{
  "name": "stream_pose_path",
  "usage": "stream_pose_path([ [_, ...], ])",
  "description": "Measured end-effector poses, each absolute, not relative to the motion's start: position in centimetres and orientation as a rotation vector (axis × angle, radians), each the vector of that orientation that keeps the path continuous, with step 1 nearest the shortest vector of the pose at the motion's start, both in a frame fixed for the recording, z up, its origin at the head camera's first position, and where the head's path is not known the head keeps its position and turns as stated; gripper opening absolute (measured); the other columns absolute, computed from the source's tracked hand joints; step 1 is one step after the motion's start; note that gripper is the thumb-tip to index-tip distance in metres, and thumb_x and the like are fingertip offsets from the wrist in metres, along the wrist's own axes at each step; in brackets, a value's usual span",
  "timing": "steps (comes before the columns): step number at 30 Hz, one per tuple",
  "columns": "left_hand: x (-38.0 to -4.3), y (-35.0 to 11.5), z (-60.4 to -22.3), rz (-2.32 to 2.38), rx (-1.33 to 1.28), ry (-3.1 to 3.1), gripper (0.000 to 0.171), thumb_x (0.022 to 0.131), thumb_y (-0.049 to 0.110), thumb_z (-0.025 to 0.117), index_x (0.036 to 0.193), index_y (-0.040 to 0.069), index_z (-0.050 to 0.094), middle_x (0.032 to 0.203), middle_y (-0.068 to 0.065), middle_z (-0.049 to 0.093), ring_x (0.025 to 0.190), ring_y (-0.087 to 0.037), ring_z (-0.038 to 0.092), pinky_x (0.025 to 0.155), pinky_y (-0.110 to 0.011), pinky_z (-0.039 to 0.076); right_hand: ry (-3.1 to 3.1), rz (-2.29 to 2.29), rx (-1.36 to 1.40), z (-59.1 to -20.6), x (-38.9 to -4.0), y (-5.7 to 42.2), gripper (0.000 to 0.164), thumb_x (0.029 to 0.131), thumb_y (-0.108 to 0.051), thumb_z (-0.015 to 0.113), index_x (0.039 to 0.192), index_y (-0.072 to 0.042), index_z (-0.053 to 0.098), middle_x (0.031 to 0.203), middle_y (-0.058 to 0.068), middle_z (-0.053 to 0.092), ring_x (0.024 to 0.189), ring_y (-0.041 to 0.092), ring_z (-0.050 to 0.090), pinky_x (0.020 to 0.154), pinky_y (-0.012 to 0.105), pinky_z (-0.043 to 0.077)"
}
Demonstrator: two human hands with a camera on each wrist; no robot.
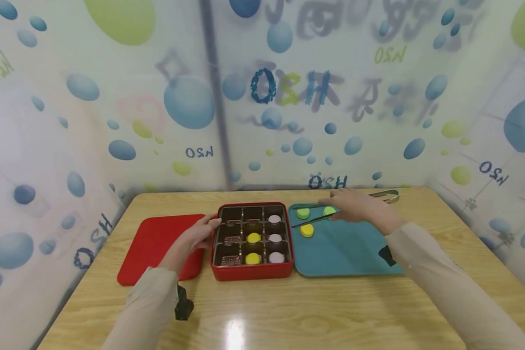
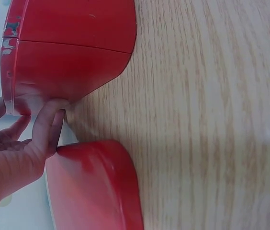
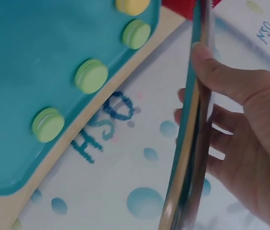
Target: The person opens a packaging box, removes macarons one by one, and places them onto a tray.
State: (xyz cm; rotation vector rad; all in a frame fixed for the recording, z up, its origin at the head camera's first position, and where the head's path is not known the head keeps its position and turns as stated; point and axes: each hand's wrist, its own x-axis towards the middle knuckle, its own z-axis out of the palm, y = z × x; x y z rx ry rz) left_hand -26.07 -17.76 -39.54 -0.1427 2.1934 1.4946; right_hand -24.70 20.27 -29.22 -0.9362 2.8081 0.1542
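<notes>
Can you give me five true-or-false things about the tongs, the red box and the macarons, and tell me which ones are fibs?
1. The right grip holds the tongs. True.
2. The lid is on the box. False: the lid lies beside the box, on the table.
3. Three green macarons sit on the tray. True.
4. The box's left column is full of yellow macarons. False: that column holds no macarons; the box's two yellow ones are in its middle column.
5. The left grip touches the box. True.
</notes>
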Motion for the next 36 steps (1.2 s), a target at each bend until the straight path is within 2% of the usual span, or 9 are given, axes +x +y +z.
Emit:
stream_pose_path([
  [2,-26.1,-17.7,-39.5,1.498,-0.143,2.194,0.061,0.099,0.035,0.035,0.148,0.012,0.007,0.136,-0.023,0.036,0.121,-0.035,0.042,0.091,-0.049,0.046,2.826,0.140,-1.001,-29.1,-24.8,19.8,0.050,0.084,-0.018,0.065,0.131,-0.009,0.049,0.100,0.014,0.056,0.081,0.023,0.052,0.068,0.035,0.044],
  [5,-26.0,-17.7,-39.5,1.501,-0.141,2.193,0.060,0.099,0.035,0.035,0.148,0.012,0.007,0.137,-0.023,0.035,0.122,-0.035,0.041,0.091,-0.050,0.045,2.832,0.118,-1.065,-29.0,-24.8,18.7,0.050,0.084,-0.019,0.065,0.131,-0.011,0.049,0.099,0.012,0.056,0.078,0.019,0.051,0.065,0.032,0.043],
  [17,-26.1,-17.8,-39.5,1.508,-0.141,2.182,0.059,0.099,0.035,0.034,0.148,0.013,0.007,0.138,-0.023,0.033,0.125,-0.036,0.038,0.092,-0.050,0.044,2.810,0.296,-1.377,-28.5,-25.4,12.9,0.043,0.081,-0.024,0.067,0.123,-0.016,0.058,0.096,0.007,0.058,0.081,0.020,0.053,0.069,0.034,0.042],
  [25,-26.0,-17.7,-39.6,1.524,-0.153,2.176,0.059,0.099,0.034,0.035,0.148,0.013,0.009,0.137,-0.023,0.036,0.123,-0.036,0.041,0.090,-0.050,0.046,2.748,0.583,-1.357,-28.3,-26.1,9.5,0.040,0.083,-0.024,0.067,0.121,-0.021,0.059,0.105,0.008,0.059,0.091,0.023,0.054,0.072,0.035,0.036],
  [31,-26.0,-17.5,-39.6,1.527,-0.164,2.171,0.058,0.099,0.033,0.035,0.147,0.013,0.010,0.138,-0.023,0.036,0.125,-0.037,0.040,0.091,-0.049,0.046,2.692,0.731,-1.361,-28.1,-26.0,7.8,0.039,0.084,-0.023,0.064,0.123,-0.022,0.057,0.115,0.009,0.057,0.105,0.024,0.053,0.085,0.035,0.040],
  [36,-25.9,-17.7,-39.4,1.534,-0.172,2.174,0.058,0.099,0.033,0.035,0.147,0.013,0.010,0.137,-0.023,0.038,0.122,-0.036,0.044,0.089,-0.049,0.047,2.670,0.859,-1.359,-27.8,-25.9,6.6,0.036,0.084,-0.025,0.064,0.120,-0.024,0.059,0.115,0.005,0.059,0.105,0.022,0.054,0.084,0.034,0.041],
])
